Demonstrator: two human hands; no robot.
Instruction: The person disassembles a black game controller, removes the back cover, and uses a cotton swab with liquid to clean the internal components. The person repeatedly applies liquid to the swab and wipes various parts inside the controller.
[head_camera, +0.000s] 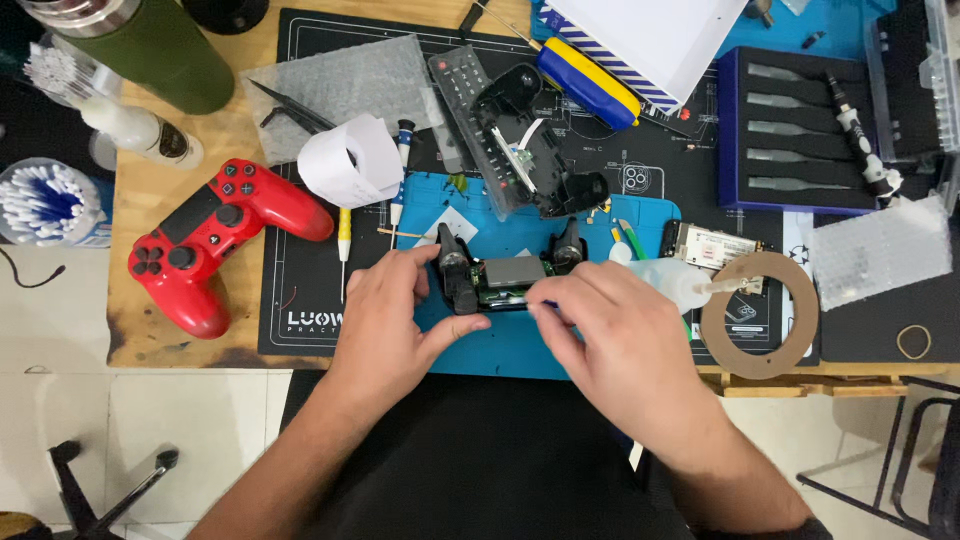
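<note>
Hands at work: left hand (385, 315) clamps the opened controller chassis (505, 280) steady over the blue mat (500, 350), while right hand (610, 335) pinches a small part at its edge; a red controller (210, 240) lies aside on the table (150, 320).

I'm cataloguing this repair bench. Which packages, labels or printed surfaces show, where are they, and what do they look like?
Striped box: top centre, white with blue-and-white diagonal edge.
Bottle label: dark oval on a white bottle, upper left.
Module sticker: white rectangle on a small board, right of the right hand.
Black work mat: white printed lettering, beside the left hand.
</note>
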